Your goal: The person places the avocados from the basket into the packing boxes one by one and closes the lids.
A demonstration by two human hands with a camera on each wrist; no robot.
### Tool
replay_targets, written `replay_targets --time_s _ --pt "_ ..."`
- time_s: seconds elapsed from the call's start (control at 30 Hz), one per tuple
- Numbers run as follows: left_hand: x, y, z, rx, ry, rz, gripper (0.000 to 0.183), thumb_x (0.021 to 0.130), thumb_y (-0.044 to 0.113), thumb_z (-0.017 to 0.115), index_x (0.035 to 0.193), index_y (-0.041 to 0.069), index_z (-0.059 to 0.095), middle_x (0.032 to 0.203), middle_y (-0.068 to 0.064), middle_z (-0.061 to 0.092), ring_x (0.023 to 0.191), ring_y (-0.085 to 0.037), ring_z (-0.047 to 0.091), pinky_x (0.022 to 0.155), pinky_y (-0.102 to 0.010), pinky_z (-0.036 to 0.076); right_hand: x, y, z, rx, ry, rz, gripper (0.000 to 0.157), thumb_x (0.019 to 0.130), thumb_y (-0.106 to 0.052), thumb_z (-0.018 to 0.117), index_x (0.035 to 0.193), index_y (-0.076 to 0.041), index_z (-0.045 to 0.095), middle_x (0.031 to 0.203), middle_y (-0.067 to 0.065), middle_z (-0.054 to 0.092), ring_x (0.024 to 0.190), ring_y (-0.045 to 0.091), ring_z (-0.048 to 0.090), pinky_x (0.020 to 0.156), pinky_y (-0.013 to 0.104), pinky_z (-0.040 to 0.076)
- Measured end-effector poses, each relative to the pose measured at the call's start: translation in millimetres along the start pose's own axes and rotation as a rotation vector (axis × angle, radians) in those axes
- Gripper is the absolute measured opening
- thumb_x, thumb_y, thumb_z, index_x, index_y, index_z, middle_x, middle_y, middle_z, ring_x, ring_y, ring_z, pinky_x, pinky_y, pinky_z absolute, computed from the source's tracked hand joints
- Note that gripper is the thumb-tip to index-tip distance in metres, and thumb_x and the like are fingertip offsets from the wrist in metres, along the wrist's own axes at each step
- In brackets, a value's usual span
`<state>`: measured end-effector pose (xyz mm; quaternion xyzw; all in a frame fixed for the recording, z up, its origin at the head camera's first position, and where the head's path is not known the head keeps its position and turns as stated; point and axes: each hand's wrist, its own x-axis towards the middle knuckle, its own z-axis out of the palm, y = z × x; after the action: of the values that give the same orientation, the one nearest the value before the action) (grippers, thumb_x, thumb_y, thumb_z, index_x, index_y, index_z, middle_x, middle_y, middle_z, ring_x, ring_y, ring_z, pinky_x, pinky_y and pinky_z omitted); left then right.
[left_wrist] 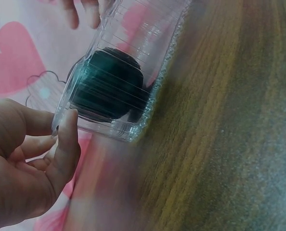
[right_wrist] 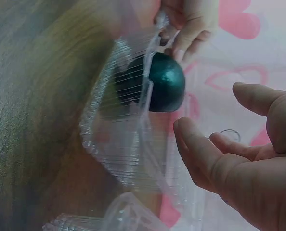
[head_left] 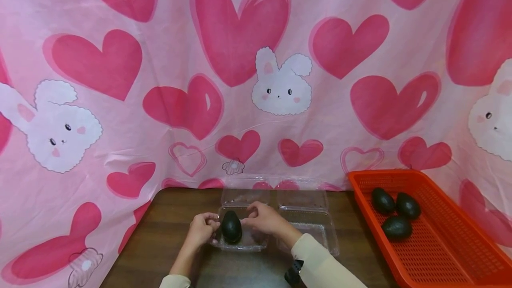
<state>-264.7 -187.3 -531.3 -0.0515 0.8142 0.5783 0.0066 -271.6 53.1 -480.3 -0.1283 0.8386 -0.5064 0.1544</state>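
Observation:
A dark green avocado (head_left: 231, 227) lies in the left side of a clear plastic clamshell box (head_left: 256, 247) on the table. My left hand (head_left: 203, 228) is at the box's left edge, and in the left wrist view its thumb and fingers pinch the rim (left_wrist: 61, 111). Over the right part of that box is my right hand (head_left: 264, 218), close beside the avocado. The right wrist view shows its thumb and fingers (right_wrist: 196, 139) spread apart with nothing between them, the avocado (right_wrist: 166, 83) just beyond the fingertips.
A second clear box (head_left: 326, 234) stands open to the right, beneath my right forearm. Both raised lids (head_left: 246, 195) lean toward the pink heart-patterned cloth (head_left: 240, 119) behind the wooden table (head_left: 164, 221). At the far right, an orange slotted basket (head_left: 440, 257) holds three avocados (head_left: 397, 228).

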Motion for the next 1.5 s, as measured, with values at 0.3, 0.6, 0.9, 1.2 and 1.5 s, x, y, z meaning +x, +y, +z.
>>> replay_targets --time_s 0.3,0.6,0.9,1.2,1.5 --pt "0.0 -1.0 1.4 0.019 0.015 0.006 0.021 0.088 -0.007 0.067 0.109 -0.010 0.069 0.070 -0.003 0.057 0.052 -0.014 0.052 0.041 -0.032 0.056 -16.4 -5.9 -16.1 0.062 -0.005 -0.068 0.050 0.093 -0.017 0.076 0.133 0.005 0.056 0.111 0.018 0.068 0.093 0.030 0.074 0.083 0.045 0.066" --pt "0.9 -2.9 1.7 0.038 0.019 0.016 0.019 0.089 -0.006 0.068 0.107 -0.010 0.070 0.072 -0.004 0.057 0.053 -0.015 0.053 0.041 -0.031 0.055 -31.0 -1.0 -38.7 0.077 0.021 -0.116 0.050 0.094 -0.018 0.075 0.134 0.005 0.055 0.116 0.017 0.069 0.096 0.029 0.074 0.083 0.043 0.066" --pt "-0.9 -4.6 1.2 0.036 0.012 0.012 0.020 0.089 -0.006 0.068 0.109 -0.010 0.069 0.073 -0.005 0.058 0.053 -0.015 0.052 0.042 -0.033 0.056 -55.0 12.2 -70.0 0.119 0.068 -0.121 0.049 0.095 -0.018 0.075 0.135 0.003 0.054 0.124 0.025 0.065 0.103 0.031 0.072 0.089 0.043 0.065" --pt "-1.8 -3.3 0.1 0.031 0.016 0.008 0.021 0.089 -0.006 0.068 0.110 -0.010 0.069 0.073 -0.005 0.058 0.053 -0.015 0.052 0.042 -0.033 0.056 -78.7 18.8 -103.8 0.091 0.117 -0.091 0.052 0.096 -0.020 0.074 0.137 0.002 0.053 0.131 0.029 0.062 0.107 0.033 0.071 0.088 0.041 0.065" --pt "0.2 -2.9 2.4 0.030 0.015 0.008 0.021 0.090 -0.007 0.067 0.111 -0.010 0.069 0.072 -0.005 0.058 0.053 -0.015 0.053 0.042 -0.034 0.058 -96.7 26.6 -132.1 0.121 0.204 -0.088 0.057 0.096 -0.017 0.074 0.140 0.008 0.048 0.133 0.029 0.060 0.112 0.038 0.069 0.089 0.045 0.064"
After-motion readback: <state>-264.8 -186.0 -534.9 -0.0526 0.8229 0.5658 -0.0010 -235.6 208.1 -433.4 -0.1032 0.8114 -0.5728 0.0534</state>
